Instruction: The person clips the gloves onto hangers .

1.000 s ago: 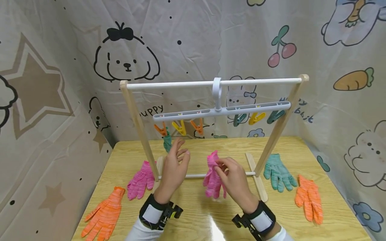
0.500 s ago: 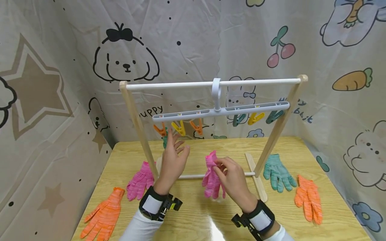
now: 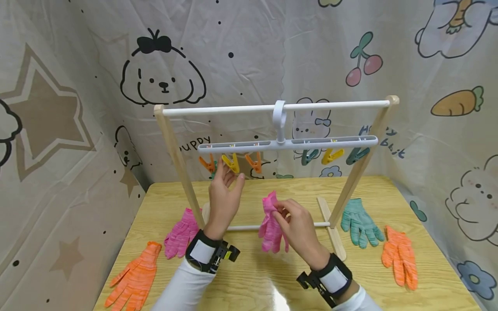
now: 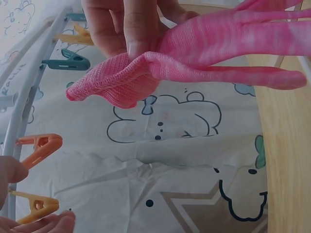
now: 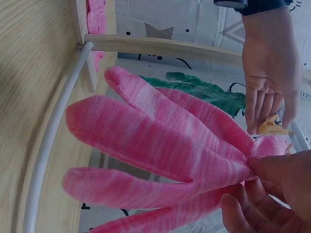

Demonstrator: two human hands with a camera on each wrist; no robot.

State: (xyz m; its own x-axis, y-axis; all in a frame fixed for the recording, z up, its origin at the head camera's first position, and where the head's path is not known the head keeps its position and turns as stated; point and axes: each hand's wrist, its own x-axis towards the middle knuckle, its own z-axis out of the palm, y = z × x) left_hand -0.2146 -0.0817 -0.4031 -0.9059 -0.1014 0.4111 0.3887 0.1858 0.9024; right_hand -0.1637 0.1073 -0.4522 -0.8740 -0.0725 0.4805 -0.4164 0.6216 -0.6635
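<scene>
A pink knitted glove (image 3: 272,229) hangs fingers-down from my right hand (image 3: 297,222), which pinches it near the cuff with thumb and fingers. In the right wrist view, the pink glove (image 5: 160,141) spreads its fingers toward the left. My left hand (image 3: 225,198) is raised to a yellow clothespin (image 3: 231,164) under the grey hanger bar (image 3: 241,147). Its fingers reach along one side of the yellow clothespin (image 4: 36,206), while the thumb stands apart on the other side, in the left wrist view. A green glove (image 5: 204,92) hangs behind, mostly hidden by my left hand in the head view.
An orange clothespin (image 3: 208,164) and another orange clothespin (image 3: 254,163) flank the yellow one. A wooden rack (image 3: 177,166) carries the hanger. On the table lie an orange glove (image 3: 136,274), a pink glove (image 3: 183,233), a green glove (image 3: 359,222) and another orange glove (image 3: 400,257).
My left hand has risen from beside the hanging green glove to the yellow clothespin. My right hand keeps hold of the pink glove and has shifted slightly up and left.
</scene>
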